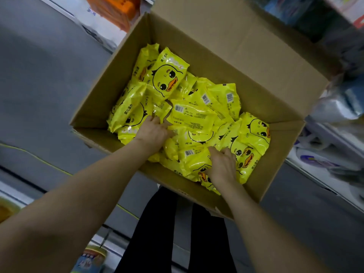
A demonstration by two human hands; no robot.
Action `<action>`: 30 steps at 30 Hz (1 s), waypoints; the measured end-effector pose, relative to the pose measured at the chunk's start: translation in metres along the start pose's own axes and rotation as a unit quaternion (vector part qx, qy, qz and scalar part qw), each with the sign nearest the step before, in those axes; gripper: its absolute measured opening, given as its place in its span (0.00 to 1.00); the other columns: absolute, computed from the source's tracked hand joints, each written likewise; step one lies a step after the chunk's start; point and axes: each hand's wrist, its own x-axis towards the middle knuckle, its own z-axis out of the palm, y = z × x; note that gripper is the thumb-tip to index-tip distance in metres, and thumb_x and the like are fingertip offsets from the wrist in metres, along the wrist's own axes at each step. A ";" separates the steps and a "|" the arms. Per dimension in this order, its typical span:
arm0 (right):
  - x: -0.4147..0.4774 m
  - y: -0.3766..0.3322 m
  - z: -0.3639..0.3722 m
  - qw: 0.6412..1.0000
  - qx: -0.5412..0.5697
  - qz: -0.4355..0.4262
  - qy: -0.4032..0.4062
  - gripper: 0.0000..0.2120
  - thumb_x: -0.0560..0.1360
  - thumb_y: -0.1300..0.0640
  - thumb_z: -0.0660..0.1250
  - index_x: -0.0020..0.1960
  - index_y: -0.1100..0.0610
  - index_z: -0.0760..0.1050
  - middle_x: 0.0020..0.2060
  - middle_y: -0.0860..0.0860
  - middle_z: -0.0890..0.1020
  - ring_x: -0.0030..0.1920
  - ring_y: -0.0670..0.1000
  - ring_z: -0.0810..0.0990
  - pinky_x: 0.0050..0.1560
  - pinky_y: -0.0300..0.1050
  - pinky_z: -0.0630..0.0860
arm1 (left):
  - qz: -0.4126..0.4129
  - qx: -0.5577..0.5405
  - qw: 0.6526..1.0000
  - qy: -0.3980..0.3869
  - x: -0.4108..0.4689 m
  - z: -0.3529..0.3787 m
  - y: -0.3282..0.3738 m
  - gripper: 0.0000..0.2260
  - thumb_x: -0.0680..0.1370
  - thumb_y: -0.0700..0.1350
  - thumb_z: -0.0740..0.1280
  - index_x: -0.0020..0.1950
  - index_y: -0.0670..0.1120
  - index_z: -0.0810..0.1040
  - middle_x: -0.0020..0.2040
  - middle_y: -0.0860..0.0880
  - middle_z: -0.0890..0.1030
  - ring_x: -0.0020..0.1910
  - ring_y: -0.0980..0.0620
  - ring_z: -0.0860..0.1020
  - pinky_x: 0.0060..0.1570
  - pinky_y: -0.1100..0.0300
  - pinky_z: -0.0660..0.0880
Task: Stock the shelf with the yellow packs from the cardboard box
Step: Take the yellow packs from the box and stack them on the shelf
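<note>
I judge this job to be at an early stage, or at least a long way from finished. The cardboard box (275,79) stands open in front of the person's dark-trousered legs (199,233), flaps spread. Its bottom is covered by a loose heap of yellow packs (169,75), some duck-face up and some barcode up. Every pack I can see lies inside the box walls; none is lifted clear.

Both grips are down in that heap. The left grip (155,133) works the near-left part of the pile, fingers curled over a pack's edge and the thumb tucked against its neighbour. The right grip (222,166) is at the near edge, fingers bent round a duck-faced pack with the tips buried in the wrappers. So each is closed on packs rather than spread flat, though I cannot tell how many either one holds.

The shelf (325,170) on the right carries white and blue goods, too blurred to name, and I see no yellow packs on it. How many are already stocked out of view I cannot say.

What I take to be left is nearly everything: raise these handfuls, set them on the shelf, and come back until the box is empty.
</note>
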 end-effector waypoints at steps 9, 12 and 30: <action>0.002 -0.007 -0.043 0.947 0.295 0.067 0.107 0.33 0.77 0.57 0.70 0.76 0.57 0.57 0.71 0.57 0.68 0.68 0.58 0.70 0.62 0.48 0.68 | -0.071 -0.144 0.986 0.049 -0.007 -0.010 0.002 0.22 0.76 0.58 0.66 0.68 0.53 0.70 0.61 0.48 0.78 0.62 0.44 0.74 0.56 0.53 0.71; 0.012 -0.010 -0.058 0.939 0.292 0.091 0.157 0.33 0.78 0.58 0.68 0.78 0.56 0.54 0.71 0.56 0.67 0.66 0.60 0.72 0.61 0.52 0.69 | -0.147 -0.257 0.941 0.165 -0.006 -0.015 0.006 0.21 0.76 0.60 0.66 0.62 0.47 0.74 0.51 0.44 0.80 0.51 0.41 0.78 0.43 0.51 0.73; 0.038 -0.001 -0.026 0.965 0.211 0.130 0.083 0.48 0.78 0.54 0.68 0.78 0.49 0.32 0.49 0.59 0.80 0.48 0.59 0.81 0.43 0.45 0.69 | -0.160 -0.309 0.930 0.120 0.039 0.004 0.029 0.34 0.68 0.54 0.77 0.68 0.53 0.64 0.70 0.40 0.64 0.71 0.38 0.62 0.69 0.47 0.65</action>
